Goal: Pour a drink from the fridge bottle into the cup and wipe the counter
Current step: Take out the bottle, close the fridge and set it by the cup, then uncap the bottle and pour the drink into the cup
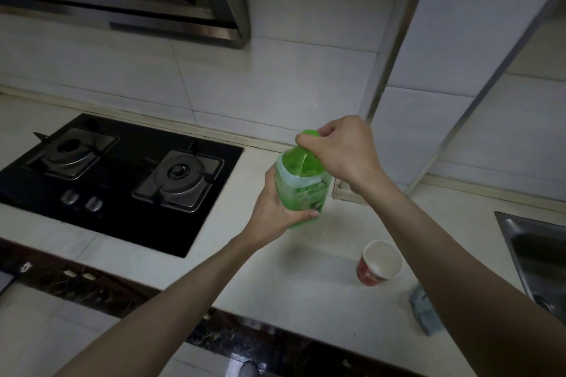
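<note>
Left hand (pixel 277 208): your fingers grip the green bottle (pixel 301 185).
Right hand (pixel 343 150): you pinch its cap (pixel 310 133).
Cup (pixel 379 262): upright, near.

Left hand (pixel 277 208) grips the green bottle (pixel 301 184) above the counter (pixel 275 278); right hand (pixel 340 150) pinches its cap (pixel 309 133).

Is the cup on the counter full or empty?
Empty. The cup stands upright on the counter, and its white inside shows no liquid.
</note>
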